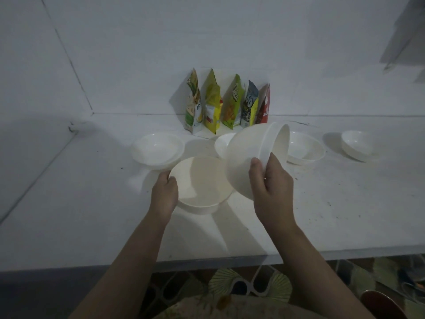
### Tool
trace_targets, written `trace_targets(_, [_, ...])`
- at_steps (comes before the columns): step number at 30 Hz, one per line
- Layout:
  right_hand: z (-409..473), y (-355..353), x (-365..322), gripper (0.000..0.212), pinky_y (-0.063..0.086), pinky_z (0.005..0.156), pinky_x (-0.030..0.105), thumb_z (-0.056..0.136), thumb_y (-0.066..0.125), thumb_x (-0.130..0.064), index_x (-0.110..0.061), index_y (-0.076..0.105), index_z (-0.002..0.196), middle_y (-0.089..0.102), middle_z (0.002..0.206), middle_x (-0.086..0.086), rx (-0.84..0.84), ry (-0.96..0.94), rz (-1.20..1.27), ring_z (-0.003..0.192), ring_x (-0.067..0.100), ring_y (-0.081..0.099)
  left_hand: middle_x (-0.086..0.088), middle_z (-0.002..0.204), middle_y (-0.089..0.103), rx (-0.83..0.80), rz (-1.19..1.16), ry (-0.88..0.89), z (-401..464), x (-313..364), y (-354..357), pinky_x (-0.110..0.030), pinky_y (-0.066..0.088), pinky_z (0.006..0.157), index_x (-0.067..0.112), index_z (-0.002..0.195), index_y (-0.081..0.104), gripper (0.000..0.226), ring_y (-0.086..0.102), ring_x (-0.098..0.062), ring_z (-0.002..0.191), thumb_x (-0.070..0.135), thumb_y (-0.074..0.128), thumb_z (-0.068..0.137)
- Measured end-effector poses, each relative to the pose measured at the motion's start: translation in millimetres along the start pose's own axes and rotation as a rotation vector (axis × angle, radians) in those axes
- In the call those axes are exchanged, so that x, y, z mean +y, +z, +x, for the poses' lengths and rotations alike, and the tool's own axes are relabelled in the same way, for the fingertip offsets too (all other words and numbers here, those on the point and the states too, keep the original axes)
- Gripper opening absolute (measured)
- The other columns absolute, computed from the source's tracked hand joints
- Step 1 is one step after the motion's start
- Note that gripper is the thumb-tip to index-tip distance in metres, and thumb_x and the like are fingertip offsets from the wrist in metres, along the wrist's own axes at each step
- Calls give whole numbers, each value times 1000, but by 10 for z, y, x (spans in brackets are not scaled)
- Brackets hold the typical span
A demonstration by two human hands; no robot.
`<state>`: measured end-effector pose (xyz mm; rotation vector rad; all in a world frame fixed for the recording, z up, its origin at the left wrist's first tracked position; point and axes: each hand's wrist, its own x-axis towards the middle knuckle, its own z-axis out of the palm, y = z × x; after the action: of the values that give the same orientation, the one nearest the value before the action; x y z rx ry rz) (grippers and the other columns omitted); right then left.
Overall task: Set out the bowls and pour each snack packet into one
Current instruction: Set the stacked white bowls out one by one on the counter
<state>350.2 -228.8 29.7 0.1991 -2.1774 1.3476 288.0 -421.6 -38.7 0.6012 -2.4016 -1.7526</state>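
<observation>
1. Right hand grips a tilted white bowl by its rim, mouth turned right, held above the counter.
2. Left hand clasps the rim of a second bowl sitting upright on the counter.
3. 4 more bowls stand behind; 5 snack packets lean upright against the wall, none visibly opened.
4. Risk: the rim pinch on the tilted bowl looks shallow; it may slip and knock the bowl just behind it.
5. Risk: the bowls crowd together, so poured snacks may spill between them.
</observation>
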Motion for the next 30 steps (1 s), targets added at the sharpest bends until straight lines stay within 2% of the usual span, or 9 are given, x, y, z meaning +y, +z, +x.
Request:
trace_targets(2, [-18,46,4,17,42,60,7,100,41,-26,-22,57,102,61,84,-16,-3,4,-3,82,-2,59,-12,135,55,-15,90,67,-4,12,-18,-33,37,98,11,134,52,39,49,-29,125,13,40,96])
trace_targets(5, [-46,82,2,15,43,61,8,100,42,-26,-24,56,101,62,84,-14,0,17,21,83,0,59,-13,141,48,45,309,396,-117,151,9,-36,29,110,7,138,46,43,40,-28,133,15,48,96])
trace_targets(7, [-51,74,-10,15,42,59,9,100,42,-25,-24,56,99,63,83,-12,11,25,55,81,-1,59,-8,140,48,19,308,586,-238,314,81,-29,28,109,10,136,47,41,38,-23,133,16,50,96])
trace_targets(10, [-37,6,-20,15,44,62,13,102,44,-26,-29,58,95,65,88,-9,18,93,142,81,1,59,2,141,45,-104,203,687,-442,574,219,-20,28,106,17,137,44,40,38,-11,130,20,48,98])
trace_targets(13, [5,-113,42,21,49,70,11,104,44,-22,-31,63,102,68,93,-20,11,213,238,87,-3,63,10,143,39,-273,100,708,-634,762,388,-23,36,102,26,141,38,44,40,-3,125,31,47,99])
trace_targets(17, [80,-352,225,28,52,73,18,104,42,-27,-18,67,102,72,94,-8,6,355,299,88,5,67,10,151,28,-350,202,738,-790,883,684,-26,32,108,35,145,27,57,32,-7,135,42,52,95])
trace_targets(21, [209,-686,428,39,58,76,32,105,33,-36,-16,68,107,73,103,5,-71,416,348,96,19,70,11,150,28,-370,202,705,-868,1005,977,-27,32,109,35,142,36,54,32,-10,137,44,54,93])
trace_targets(25, [426,-1085,628,39,56,72,27,105,34,-34,-16,69,104,74,96,0,-108,428,368,91,16,71,15,146,30,-336,251,677,-1017,1194,1349,-23,33,101,35,139,39,55,37,-10,132,46,58,88])
trace_targets(30, [582,-1547,917,42,48,60,16,105,37,-31,-13,65,81,67,73,-7,-183,410,335,71,6,64,10,140,33,-347,238,596,-1212,1364,1798,-21,36,95,29,135,41,62,43,-9,124,43,65,80])
